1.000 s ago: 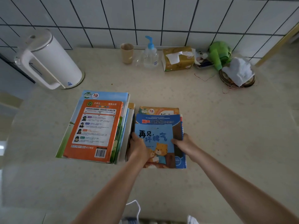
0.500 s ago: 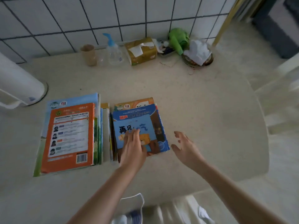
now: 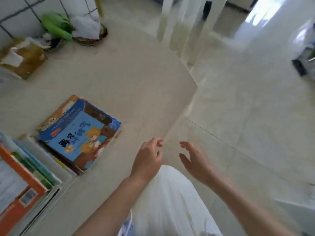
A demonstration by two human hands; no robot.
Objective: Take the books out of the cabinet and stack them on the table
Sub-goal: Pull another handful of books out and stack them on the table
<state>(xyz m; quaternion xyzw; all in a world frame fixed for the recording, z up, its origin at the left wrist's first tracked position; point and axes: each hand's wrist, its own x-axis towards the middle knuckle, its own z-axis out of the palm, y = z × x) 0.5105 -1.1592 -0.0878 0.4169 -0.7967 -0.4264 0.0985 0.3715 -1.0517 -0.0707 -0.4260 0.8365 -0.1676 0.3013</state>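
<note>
Head view: I see both hands, left point(image 3: 148, 159) and right point(image 3: 197, 161), grip open, empty; stacked books point(image 3: 80, 133) lie left of them on the counter point(image 3: 136, 79).

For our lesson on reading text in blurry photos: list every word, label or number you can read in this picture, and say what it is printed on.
"再见": large dark characters on the top blue picture book of the smaller stack; the lighter characters beside them are too blurred to read.
Red banner on the blue book beneath: unreadable.
Orange book in the bigger stack: barcode label and print too blurred.
Tissue box: no readable text.
</note>
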